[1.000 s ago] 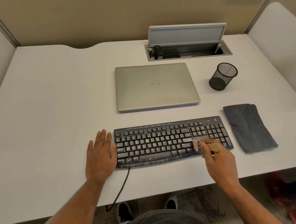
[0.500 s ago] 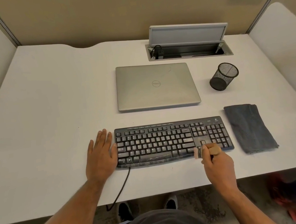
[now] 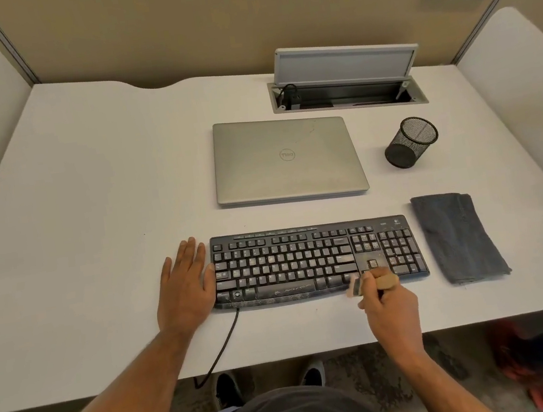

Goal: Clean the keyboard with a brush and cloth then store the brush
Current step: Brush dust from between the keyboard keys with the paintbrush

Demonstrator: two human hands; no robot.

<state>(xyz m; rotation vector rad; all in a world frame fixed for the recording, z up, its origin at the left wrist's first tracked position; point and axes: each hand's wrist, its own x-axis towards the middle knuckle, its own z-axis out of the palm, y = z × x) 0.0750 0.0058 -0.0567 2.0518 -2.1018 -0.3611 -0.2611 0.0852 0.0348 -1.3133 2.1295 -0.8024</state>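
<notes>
A dusty black keyboard (image 3: 305, 262) lies near the front edge of the white desk (image 3: 91, 212). My right hand (image 3: 392, 311) grips a small wooden-handled brush (image 3: 373, 284), whose pale bristles sit at the keyboard's front edge below the arrow keys. My left hand (image 3: 185, 286) rests flat on the desk, fingers straight, its thumb side against the keyboard's left end. A folded dark grey cloth (image 3: 457, 236) lies just right of the keyboard. A black mesh pen holder (image 3: 410, 142) stands further back on the right.
A shut silver laptop (image 3: 286, 159) lies behind the keyboard. Behind it a cable hatch (image 3: 346, 88) stands open with its lid up. The keyboard's cable (image 3: 223, 347) runs off the front edge. Partition walls enclose the desk on three sides.
My right hand has drawn the brush from the key rows left of the number pad down toward the keyboard's front edge. My left hand has stayed in place.
</notes>
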